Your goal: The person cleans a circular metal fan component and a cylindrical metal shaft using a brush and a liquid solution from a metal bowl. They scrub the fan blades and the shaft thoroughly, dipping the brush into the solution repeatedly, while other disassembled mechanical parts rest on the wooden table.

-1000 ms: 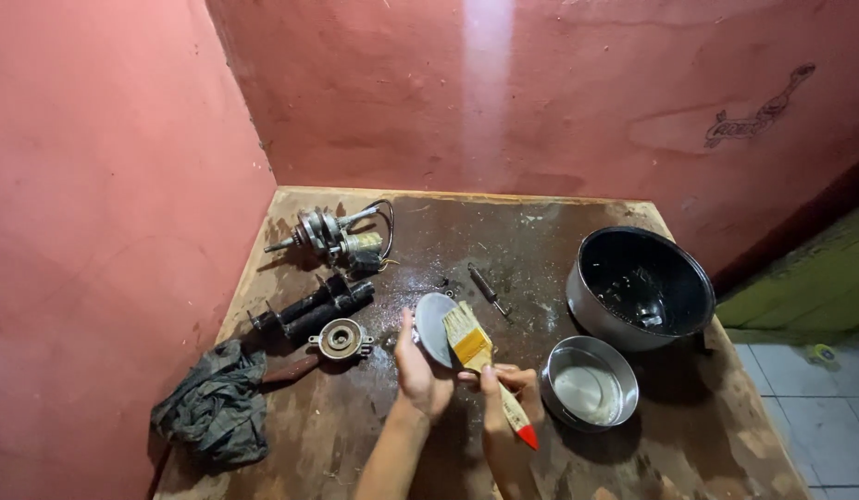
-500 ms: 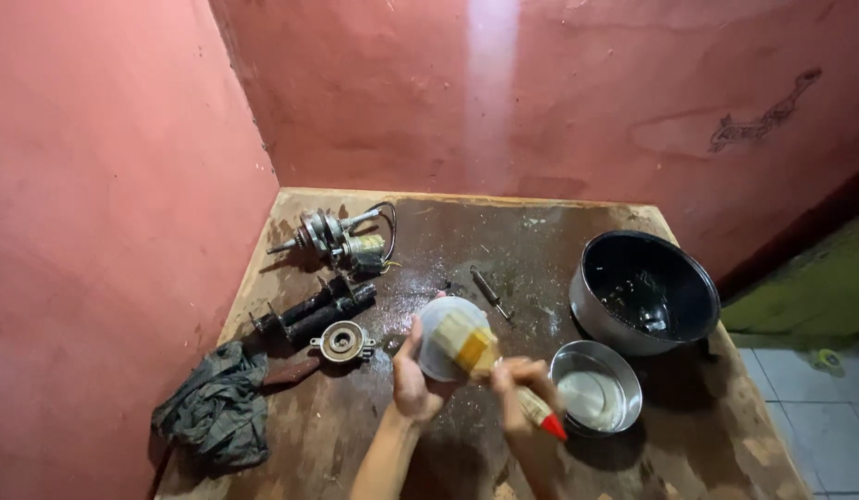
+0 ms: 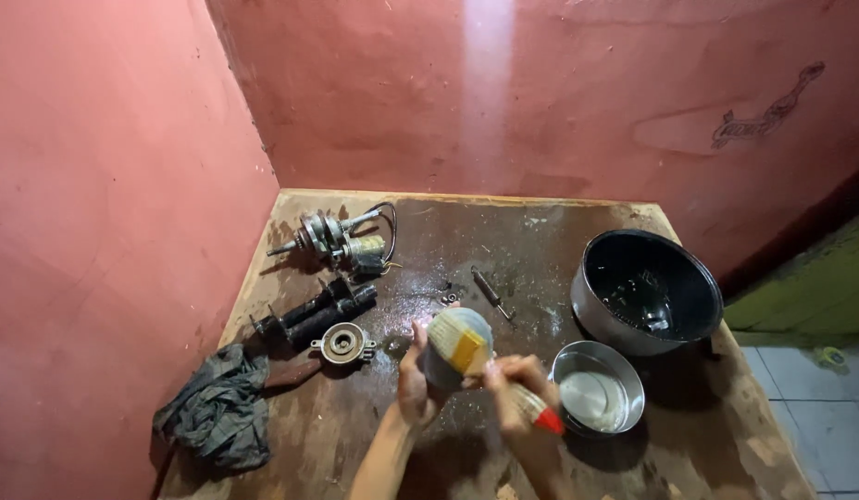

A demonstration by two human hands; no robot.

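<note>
**Desk:** What does the head view show at lower centre of the frame?

**Photographer:** Two bare hands over a stained, wet-looking wooden table [image 3: 541,231]. The left hand [image 3: 414,380] is clamped on a round grey disc [image 3: 448,341], thin, smooth and dull like metal, held tilted on edge. The right hand [image 3: 515,393] is closed around the handle of a flat paintbrush [image 3: 476,356]. Its pale bristles lie against the disc's face, above a yellow band, and the red-tipped handle points to the lower right.

**Desk:** And just right of the hands?

**Photographer:** A small shiny steel bowl [image 3: 598,387], round and shallow, with a pale inside. Behind it, at right centre, stands a larger black pot [image 3: 646,292], glossy inside and grey on its outer wall.

**Desk:** The left half?

**Photographer:** Greasy machine parts. At upper left of the table lies a metal shaft assembly [image 3: 332,239] with a curved wire. Below it is a dark ribbed cylinder [image 3: 318,313], then a round flanged metal ring [image 3: 342,343]. A crumpled dark rag [image 3: 215,412] lies at lower left. A thin dark rod [image 3: 490,290] lies at mid-table, well apart from the hands.

**Desk:** Surroundings?

**Photographer:** Rough red plaster walls [image 3: 124,204] meet in a corner behind the table. Pale tiled floor [image 3: 837,435] shows at lower right.
</note>
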